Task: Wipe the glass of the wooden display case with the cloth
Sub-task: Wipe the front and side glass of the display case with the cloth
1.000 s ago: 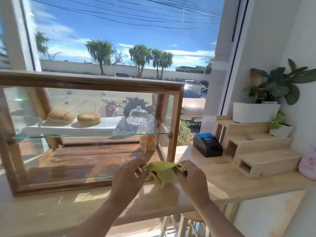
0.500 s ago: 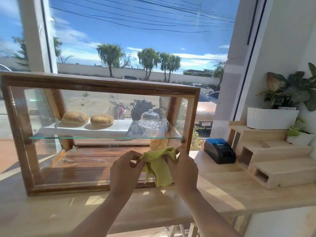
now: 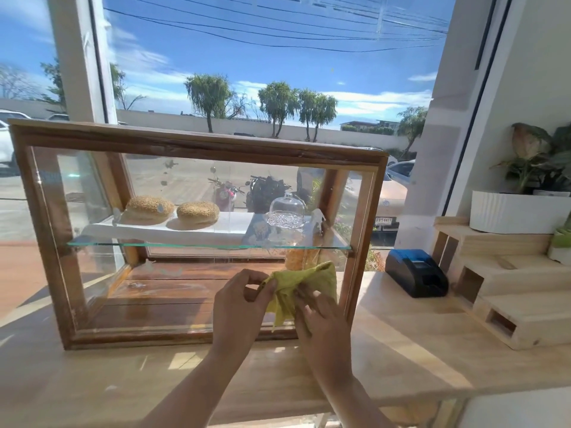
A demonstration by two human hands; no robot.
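Note:
A wooden display case (image 3: pixel 197 143) with a glass front (image 3: pixel 173 285) stands on a light wooden counter (image 3: pixel 401 350) by the window. Inside, a glass shelf carries two seeded buns and a small glass dome. A yellow-green cloth (image 3: pixel 304 282) hangs bunched in front of the lower right part of the glass. My left hand (image 3: pixel 239 307) pinches the cloth's left edge. My right hand (image 3: pixel 323 325) grips its lower right part. Whether the cloth touches the glass is unclear.
A black and blue receipt printer (image 3: pixel 415 271) sits right of the case. Stepped wooden risers (image 3: pixel 519 291) stand at the far right with a white planter (image 3: pixel 513 211) and leafy plant on top. A large window is behind the case.
Both hands have risen with the cloth from the counter's front edge up in front of the lower right glass. The view has shifted left, so the case sits more central.

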